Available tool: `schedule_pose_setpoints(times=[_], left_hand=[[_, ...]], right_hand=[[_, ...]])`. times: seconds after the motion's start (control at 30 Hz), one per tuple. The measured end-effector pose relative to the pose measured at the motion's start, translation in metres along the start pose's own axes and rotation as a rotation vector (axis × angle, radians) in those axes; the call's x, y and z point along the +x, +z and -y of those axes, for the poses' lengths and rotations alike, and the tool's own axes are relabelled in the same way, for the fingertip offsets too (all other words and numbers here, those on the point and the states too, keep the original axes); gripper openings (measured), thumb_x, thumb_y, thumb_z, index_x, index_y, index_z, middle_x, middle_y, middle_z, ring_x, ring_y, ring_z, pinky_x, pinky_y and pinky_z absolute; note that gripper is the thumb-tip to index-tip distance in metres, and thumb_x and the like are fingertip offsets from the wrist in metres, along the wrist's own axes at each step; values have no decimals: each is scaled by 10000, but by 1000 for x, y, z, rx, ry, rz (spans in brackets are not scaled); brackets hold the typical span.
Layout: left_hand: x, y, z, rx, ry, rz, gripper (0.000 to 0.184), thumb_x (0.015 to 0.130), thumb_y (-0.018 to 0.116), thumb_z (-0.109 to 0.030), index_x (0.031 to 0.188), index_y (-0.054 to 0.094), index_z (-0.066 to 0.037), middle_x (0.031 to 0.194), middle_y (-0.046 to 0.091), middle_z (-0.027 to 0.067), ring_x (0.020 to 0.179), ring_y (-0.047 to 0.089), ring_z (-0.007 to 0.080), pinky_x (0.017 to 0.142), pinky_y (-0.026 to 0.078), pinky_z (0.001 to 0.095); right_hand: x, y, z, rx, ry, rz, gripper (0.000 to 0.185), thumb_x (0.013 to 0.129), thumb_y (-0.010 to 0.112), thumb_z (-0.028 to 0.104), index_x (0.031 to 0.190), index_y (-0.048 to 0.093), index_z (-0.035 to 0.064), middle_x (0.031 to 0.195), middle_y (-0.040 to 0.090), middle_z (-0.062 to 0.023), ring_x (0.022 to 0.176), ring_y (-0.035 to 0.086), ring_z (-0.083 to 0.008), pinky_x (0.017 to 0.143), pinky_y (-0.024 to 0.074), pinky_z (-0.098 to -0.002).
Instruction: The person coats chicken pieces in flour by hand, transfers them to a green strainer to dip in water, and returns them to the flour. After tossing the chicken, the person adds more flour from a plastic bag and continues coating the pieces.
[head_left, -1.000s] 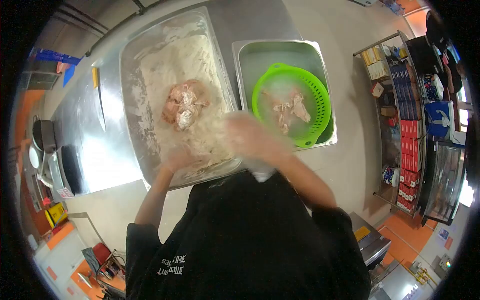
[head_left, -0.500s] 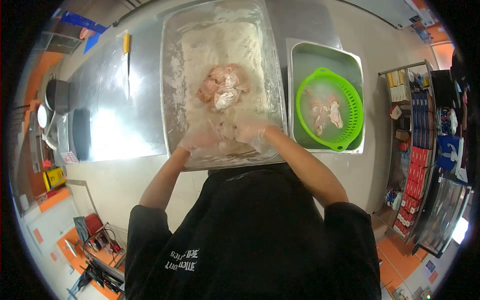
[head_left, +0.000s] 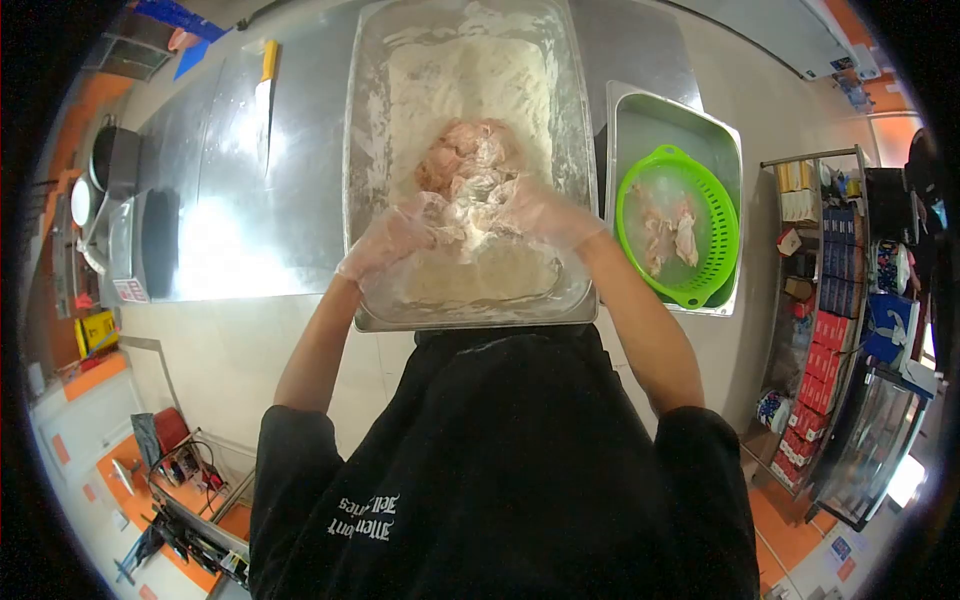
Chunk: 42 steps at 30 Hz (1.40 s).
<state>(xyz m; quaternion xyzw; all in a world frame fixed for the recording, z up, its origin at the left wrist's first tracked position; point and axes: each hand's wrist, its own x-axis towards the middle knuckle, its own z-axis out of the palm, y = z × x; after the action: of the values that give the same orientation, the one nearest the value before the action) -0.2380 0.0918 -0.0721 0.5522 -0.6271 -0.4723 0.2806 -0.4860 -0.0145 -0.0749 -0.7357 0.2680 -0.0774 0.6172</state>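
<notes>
Head view: my left hand (head_left: 396,240) and right hand (head_left: 548,213) have moved up, grasping floured meat (head_left: 474,206); coating seems underway.

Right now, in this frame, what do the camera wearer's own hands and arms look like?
The left hand and right hand both wear thin, see-through gloves, loose around the wrists. The forearms are bare up to wide, short black sleeves with no marking that I can make out; white lettering shows on the front of the same black top.
</notes>
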Motion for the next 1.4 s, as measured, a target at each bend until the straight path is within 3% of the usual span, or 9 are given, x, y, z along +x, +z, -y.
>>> schedule_pose_setpoints(times=[0.07, 0.3, 0.4, 0.77, 0.97, 1.0, 1.07, 1.1, 1.4], left_hand=[[9, -10, -44, 325, -149, 40, 384, 771, 623, -227, 1079, 537, -14, 885, 632, 167, 830, 613, 269, 719, 488, 374], [81, 17, -96, 785, -325, -138, 191, 749, 542, -168, 836, 608, -11, 829, 631, 188, 832, 616, 341, 706, 492, 418], [78, 20, -87, 999, 6, -308, 203, 750, 530, -164, 863, 594, -7, 778, 618, 181, 766, 615, 342, 672, 492, 435], [78, 35, -136, 886, 1, -254, 201, 771, 508, -133, 877, 614, 0, 843, 645, 174, 728, 643, 315, 644, 517, 379], [57, 33, -90, 1245, 10, -86, 204, 789, 462, -141, 858, 578, 12, 768, 623, 200, 691, 640, 292, 612, 513, 358], [46, 36, -77, 1191, 31, 28, 214, 793, 453, -150, 852, 577, 13, 762, 622, 194, 690, 637, 303, 609, 509, 379], [26, 49, -40, 1027, -27, 304, 257, 804, 441, -181, 868, 577, 26, 773, 624, 194, 700, 629, 329, 610, 497, 420], [19, 57, -26, 911, -101, 463, 289, 811, 439, -203, 890, 578, 38, 789, 626, 199, 711, 626, 345, 615, 490, 440], [13, 113, 15, 816, -226, 482, 565, 827, 459, -456, 993, 573, 72, 1068, 567, 275, 884, 591, 423, 791, 466, 477]], right_hand=[[-6, -11, 87, -477, 340, -9, 179, 801, 588, 115, 829, 622, -59, 743, 626, -161, 663, 610, -204, 637, 480, -332], [11, 16, 101, -830, 224, -357, 139, 739, 592, 95, 806, 642, -15, 847, 624, -247, 834, 625, -351, 732, 491, -416], [9, 0, 100, -908, 189, -493, 125, 730, 586, 67, 793, 659, -12, 869, 629, -231, 864, 632, -325, 767, 497, -396], [-22, -13, 133, -975, 148, -595, 75, 650, 627, 13, 712, 633, -28, 831, 621, -251, 835, 628, -350, 763, 509, -394], [-72, -64, 151, -498, 542, -422, 170, 720, 629, 185, 759, 631, 20, 622, 571, -139, 602, 581, -297, 610, 470, -376], [-98, -81, 121, -771, -49, -580, 224, 748, 630, 243, 759, 627, 19, 607, 553, -110, 579, 551, -252, 589, 456, -360], [-126, -101, 122, -752, -38, -663, 276, 787, 630, 296, 763, 627, 21, 594, 536, -81, 561, 514, -197, 573, 439, -341], [-136, -109, 152, -464, 570, -580, 269, 799, 629, 291, 768, 631, 24, 597, 536, -81, 566, 507, -186, 577, 435, -339], [-179, -173, 90, -667, 629, -707, 347, 741, 674, 315, 840, 629, -14, 709, 597, -171, 692, 593, -275, 639, 454, -368]])
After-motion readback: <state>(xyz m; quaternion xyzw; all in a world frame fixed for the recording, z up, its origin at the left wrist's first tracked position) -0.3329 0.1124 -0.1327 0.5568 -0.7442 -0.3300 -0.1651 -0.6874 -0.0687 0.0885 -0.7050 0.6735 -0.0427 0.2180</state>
